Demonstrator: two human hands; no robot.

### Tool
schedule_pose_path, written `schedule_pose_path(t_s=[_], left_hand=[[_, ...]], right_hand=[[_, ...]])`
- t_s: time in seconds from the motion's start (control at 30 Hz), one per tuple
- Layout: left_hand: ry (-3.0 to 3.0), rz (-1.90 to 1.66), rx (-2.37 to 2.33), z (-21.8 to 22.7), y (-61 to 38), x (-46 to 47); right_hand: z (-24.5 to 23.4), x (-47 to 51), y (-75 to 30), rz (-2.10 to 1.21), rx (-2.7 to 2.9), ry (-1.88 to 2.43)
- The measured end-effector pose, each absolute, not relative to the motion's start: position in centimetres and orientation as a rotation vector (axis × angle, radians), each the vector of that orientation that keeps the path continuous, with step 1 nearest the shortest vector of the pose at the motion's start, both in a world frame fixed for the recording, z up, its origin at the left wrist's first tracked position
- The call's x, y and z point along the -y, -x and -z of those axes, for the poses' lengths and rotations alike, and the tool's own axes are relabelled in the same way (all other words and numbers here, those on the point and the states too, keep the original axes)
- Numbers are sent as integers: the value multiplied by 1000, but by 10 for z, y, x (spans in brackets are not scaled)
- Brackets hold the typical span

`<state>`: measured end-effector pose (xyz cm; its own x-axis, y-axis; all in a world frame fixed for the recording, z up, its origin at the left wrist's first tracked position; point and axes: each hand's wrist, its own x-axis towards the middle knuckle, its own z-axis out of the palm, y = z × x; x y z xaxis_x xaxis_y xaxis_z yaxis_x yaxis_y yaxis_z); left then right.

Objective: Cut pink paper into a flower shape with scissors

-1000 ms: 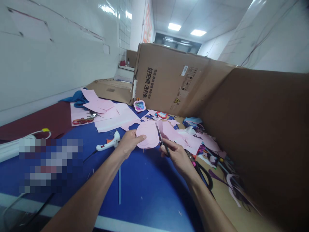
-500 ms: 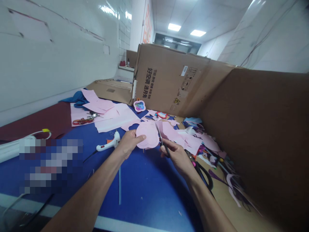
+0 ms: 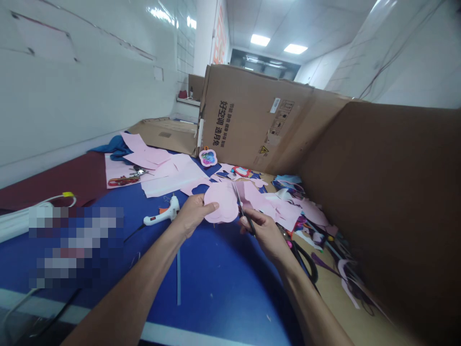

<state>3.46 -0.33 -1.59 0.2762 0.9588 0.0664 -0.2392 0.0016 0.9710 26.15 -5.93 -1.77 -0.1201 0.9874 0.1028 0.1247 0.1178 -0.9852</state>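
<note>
Fingers of my left hand pinch the pink shape; my right hand grips scissors, cutting its right edge, apparently unfinished.

Centre, above the tabletop: cutout pinched at its left edge by the left hand; scissors, gripped in the right hand, meet its right edge. Left of the left hand: glue gun on the tabletop. Far left: sheets, with small scissors lying on them and a cloth behind. Right of the cutout: scraps; nearer, beside the right wrist, shears. Far: box standing on the tabletop. Right: cardboard panel behind the scraps.
</note>
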Motion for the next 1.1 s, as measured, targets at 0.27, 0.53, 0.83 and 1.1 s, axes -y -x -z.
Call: schedule_pose_path(t_s=[0.27, 0.53, 0.83, 1.1], left_hand=[[-1166, -1128, -825, 18, -33, 1], [-1163, -1124, -837, 16, -32, 2], [-1148, -1107, -811, 15, -30, 0], [-1144, -1112, -796, 14, -28, 0]], right_hand=[[10, 62, -260, -1131, 1446, 1186], [9, 62, -259, -1114, 1441, 1209], [9, 62, -260, -1133, 1446, 1181], [13, 60, -261, -1156, 1416, 1191]])
